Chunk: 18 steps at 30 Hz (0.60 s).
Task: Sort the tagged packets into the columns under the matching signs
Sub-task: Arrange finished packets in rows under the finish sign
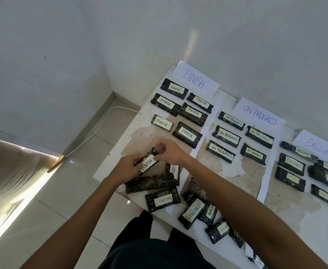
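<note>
**Head view.** The held packet point(147, 162) was a dark, glossy-wrapped oblong bearing a pale tag hand-lettered FINISH. It lay tilted between both hands over the near-left part of the table point(237, 171). This placed it just below the column under the FINISH sign point(195, 80) and just beyond the unsorted pile point(149, 184). Whether it touched the surface could not be told.

The left hand point(127, 167) gripped its lower end with curled fingers. The right hand point(171, 150) pinched its upper end, fingertips closed on the wrapper.

**Counts.**
- There were three white paper signs, the other two being the ON PROGRESS sign point(260, 114) and the EXCLUDED sign point(320, 148).
- Six FINISH packets point(187, 134) lay in two files under the first sign.
- Five ON PROGRESS packets point(227, 136) lay under the second.
- About six EXCLUDED packets point(291, 164) lay under the third, several tags too blurred to read.
- The unsorted pile at the near edge held about eight overlapping packets. Two read EXCLUDED, one lay tag-down, and the rest were partly hidden.
- Two white paper strips point(210, 121) separated the columns.
</note>
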Each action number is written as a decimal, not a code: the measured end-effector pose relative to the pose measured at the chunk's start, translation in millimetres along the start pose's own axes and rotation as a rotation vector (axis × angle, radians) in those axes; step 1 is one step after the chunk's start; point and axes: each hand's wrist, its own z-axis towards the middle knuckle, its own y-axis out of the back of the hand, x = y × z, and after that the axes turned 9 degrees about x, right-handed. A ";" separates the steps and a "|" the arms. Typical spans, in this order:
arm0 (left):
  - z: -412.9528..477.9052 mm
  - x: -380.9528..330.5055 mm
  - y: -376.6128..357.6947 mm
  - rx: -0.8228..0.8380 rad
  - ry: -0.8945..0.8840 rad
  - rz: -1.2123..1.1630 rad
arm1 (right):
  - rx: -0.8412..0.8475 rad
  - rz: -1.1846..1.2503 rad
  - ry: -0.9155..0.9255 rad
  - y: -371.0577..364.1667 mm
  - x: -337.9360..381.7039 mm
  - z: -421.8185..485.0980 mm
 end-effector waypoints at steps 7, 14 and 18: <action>2.6 -27.2 -7.0 -0.017 0.006 -0.339 | -0.211 0.353 -0.055 11.1 6.9 -11.3; 7.0 -32.5 -14.2 -0.063 -0.005 -0.352 | -0.234 0.327 -0.123 -7.0 -1.1 -17.0; 16.6 -27.9 -4.9 -0.069 -0.050 -0.147 | -0.288 0.305 -0.116 -6.0 -5.9 -16.5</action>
